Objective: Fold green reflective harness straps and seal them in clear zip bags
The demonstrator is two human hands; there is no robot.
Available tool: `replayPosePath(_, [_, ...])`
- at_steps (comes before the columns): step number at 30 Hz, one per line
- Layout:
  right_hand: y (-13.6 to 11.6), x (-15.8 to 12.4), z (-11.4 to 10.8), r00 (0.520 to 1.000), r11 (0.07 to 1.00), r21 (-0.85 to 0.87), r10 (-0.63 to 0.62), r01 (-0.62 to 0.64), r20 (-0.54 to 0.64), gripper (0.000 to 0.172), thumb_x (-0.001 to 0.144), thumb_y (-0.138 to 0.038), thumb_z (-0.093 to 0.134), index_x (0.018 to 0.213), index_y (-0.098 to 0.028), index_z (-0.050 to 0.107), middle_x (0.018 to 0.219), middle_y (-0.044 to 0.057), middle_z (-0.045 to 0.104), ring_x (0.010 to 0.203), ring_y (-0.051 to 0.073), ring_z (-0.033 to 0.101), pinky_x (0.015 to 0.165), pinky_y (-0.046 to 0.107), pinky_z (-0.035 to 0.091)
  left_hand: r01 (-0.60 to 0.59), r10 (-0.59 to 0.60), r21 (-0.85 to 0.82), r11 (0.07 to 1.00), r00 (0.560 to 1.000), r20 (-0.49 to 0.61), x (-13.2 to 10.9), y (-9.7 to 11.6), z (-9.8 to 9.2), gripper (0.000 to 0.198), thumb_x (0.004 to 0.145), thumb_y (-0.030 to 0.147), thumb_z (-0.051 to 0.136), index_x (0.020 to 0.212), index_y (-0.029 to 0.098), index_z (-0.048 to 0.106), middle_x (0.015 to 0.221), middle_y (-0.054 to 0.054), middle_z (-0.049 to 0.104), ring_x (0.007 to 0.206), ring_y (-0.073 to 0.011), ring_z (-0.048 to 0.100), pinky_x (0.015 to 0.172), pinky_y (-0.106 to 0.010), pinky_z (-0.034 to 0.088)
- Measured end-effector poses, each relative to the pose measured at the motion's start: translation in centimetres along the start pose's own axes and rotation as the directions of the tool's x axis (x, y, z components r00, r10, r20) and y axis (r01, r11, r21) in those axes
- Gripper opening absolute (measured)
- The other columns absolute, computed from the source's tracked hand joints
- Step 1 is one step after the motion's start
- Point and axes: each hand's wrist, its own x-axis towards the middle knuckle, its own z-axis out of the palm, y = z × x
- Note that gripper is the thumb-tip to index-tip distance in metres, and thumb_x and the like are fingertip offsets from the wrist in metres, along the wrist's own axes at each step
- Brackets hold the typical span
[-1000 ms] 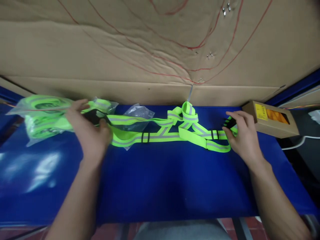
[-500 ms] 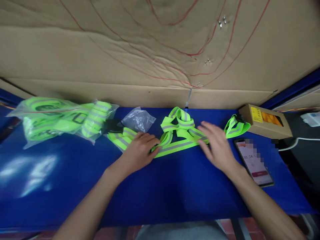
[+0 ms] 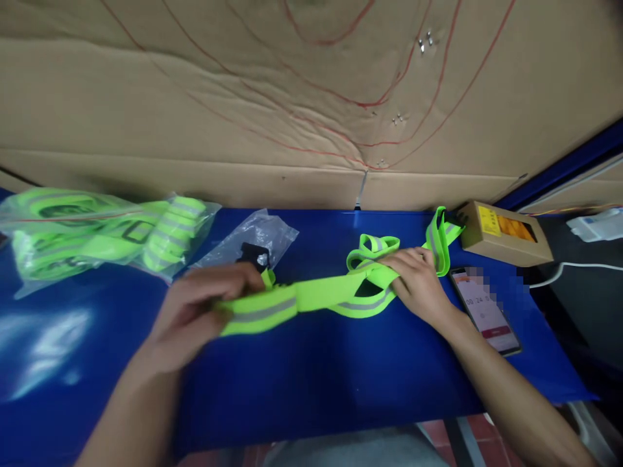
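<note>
A neon green reflective strap vest [image 3: 316, 299] lies stretched across the blue table [image 3: 316, 383]. My left hand [image 3: 195, 314] is closed round the left end of the strap, lifting it a little off the table near a black buckle [image 3: 253, 254]. My right hand [image 3: 413, 282] presses and grips the bunched loops at the right part of the same vest. One loop of the strap [image 3: 438, 240] sticks up beyond my right hand.
Plastic bags of packed green vests [image 3: 97, 233] lie at the far left. An empty clear bag [image 3: 248, 237] is behind the strap. A phone [image 3: 484, 311] and a small cardboard box [image 3: 503, 233] sit at the right. Cardboard sheeting [image 3: 292, 97] walls the back.
My left hand moved left and pulled the strap end out straight. My right hand shifted slightly right and gathered the loops. The vest is now drawn into a longer band.
</note>
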Motion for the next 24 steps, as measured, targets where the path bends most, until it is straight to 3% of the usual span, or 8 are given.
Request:
replayPosePath(5, [0.9,-0.3,-2.4,0.991,0.883,0.459,0.126,-0.097,-0.032,0.031,0.091,-0.010,0.050,0.109,-0.025,0.069,0.102,0.002,0.077,0.090,0.021,0.071,0.086,0.037,0.053,0.234,-0.220,0.077,0.969,0.963,-0.153,1.5,-1.5,0.8,0.010,0.083,0.029,0.062,0.090,0.026,0.069,0.097,-0.011,0.071,0.102,-0.0330,0.069,0.085,-0.044,0.054])
replayPosePath(8, [0.9,-0.4,-3.3,0.993,0.782,0.613,0.114,-0.113,0.037,0.031,0.091,-0.010,0.050,0.111,-0.024,0.068,0.103,0.003,0.076,0.091,0.019,0.073,0.079,0.032,0.056,0.402,-0.325,0.306,0.863,0.906,-0.272,2.2,-1.9,1.5,0.020,0.084,0.024,0.059,0.101,0.021,0.069,0.105,-0.017,0.071,0.102,-0.0400,0.069,0.087,-0.054,0.053])
replayPosePath(11, [0.2,-0.5,-3.1,0.993,0.781,0.619,0.017,-0.085,0.115,0.046,0.084,-0.002,0.044,0.116,-0.026,0.068,0.112,0.003,0.075,0.104,0.020,0.071,0.090,0.035,0.056,0.220,-0.092,0.434,0.874,0.950,-0.297,2.6,-0.3,2.6,0.041,0.085,0.012,0.052,0.125,0.015,0.062,0.138,-0.025,0.060,0.119,-0.0441,0.062,0.097,-0.062,0.047])
replayPosePath(14, [-1.2,-0.7,-2.4,0.992,0.751,0.656,-0.007,-0.076,0.123,0.051,0.083,0.000,0.042,0.119,-0.027,0.067,0.115,0.002,0.072,0.109,0.020,0.069,0.094,0.036,0.054,-0.182,0.207,0.192,0.965,0.971,-0.121,2.6,3.1,4.7,0.046,0.092,0.013,0.050,0.138,0.018,0.053,0.143,-0.018,0.059,0.128,-0.0321,0.059,0.105,-0.048,0.048])
replayPosePath(16, [-1.9,-0.9,-1.9,0.994,0.695,0.713,0.034,-0.096,0.101,0.043,0.088,-0.004,0.044,0.115,-0.027,0.067,0.110,0.002,0.072,0.103,0.019,0.069,0.089,0.034,0.055,-0.226,0.226,0.079,0.971,0.974,0.006,2.3,5.2,6.3,0.054,0.096,0.033,0.060,0.145,0.016,0.046,0.134,-0.016,0.065,0.121,-0.0304,0.063,0.102,-0.044,0.048])
replayPosePath(19, [-2.0,-1.1,-1.5,0.973,0.565,0.809,0.227,-0.161,0.035,0.026,0.092,-0.012,0.051,0.104,-0.027,0.068,0.098,0.001,0.070,0.087,0.018,0.068,0.073,0.030,0.054,-0.173,0.169,0.101,0.980,0.984,0.048,1.9,6.2,7.6,0.047,0.097,0.043,0.060,0.135,0.015,0.055,0.112,-0.012,0.074,0.099,-0.0295,0.070,0.097,-0.048,0.046])
replayPosePath(22, [-0.7,-1.2,-1.8,0.866,0.431,0.890,0.491,-0.148,-0.094,0.018,0.089,-0.017,0.055,0.098,-0.028,0.066,0.091,0.000,0.066,0.076,0.017,0.063,0.064,0.027,0.050,0.026,-0.025,-0.044,0.999,1.000,0.009,2.0,4.9,7.0,0.023,0.100,0.032,0.052,0.113,0.016,0.063,0.096,-0.007,0.074,0.085,-0.0239,0.069,0.083,-0.039,0.047])
replayPosePath(24, [0.3,-1.2,-2.6,0.825,0.499,0.854,0.538,-0.147,-0.172,0.022,0.086,-0.015,0.055,0.099,-0.029,0.066,0.091,-0.001,0.065,0.077,0.018,0.063,0.067,0.028,0.050,0.227,-0.237,-0.248,0.942,0.972,-0.009,2.3,3.8,5.8,0.019,0.099,0.034,0.055,0.106,0.018,0.064,0.089,-0.004,0.071,0.081,-0.0207,0.066,0.075,-0.033,0.046])
